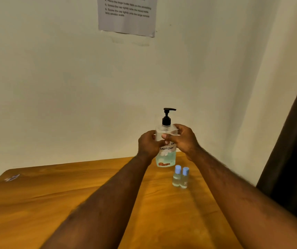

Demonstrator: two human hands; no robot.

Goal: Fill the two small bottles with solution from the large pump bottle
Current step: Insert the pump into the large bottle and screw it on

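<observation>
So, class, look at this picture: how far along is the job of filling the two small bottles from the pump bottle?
Done: nothing visible yet; the two small bottles stand side by side on the table, blue caps on. In hand: the left hand and right hand grip the pump bottle, its black pump head in place. Left: uncapping, filling both, closing up.

Perhaps a home room: wooden table (54,194), taped instruction sheet (127,15)

Cream wall (54,78), wooden table (36,203) (dark curtain (296,141) right)
</observation>
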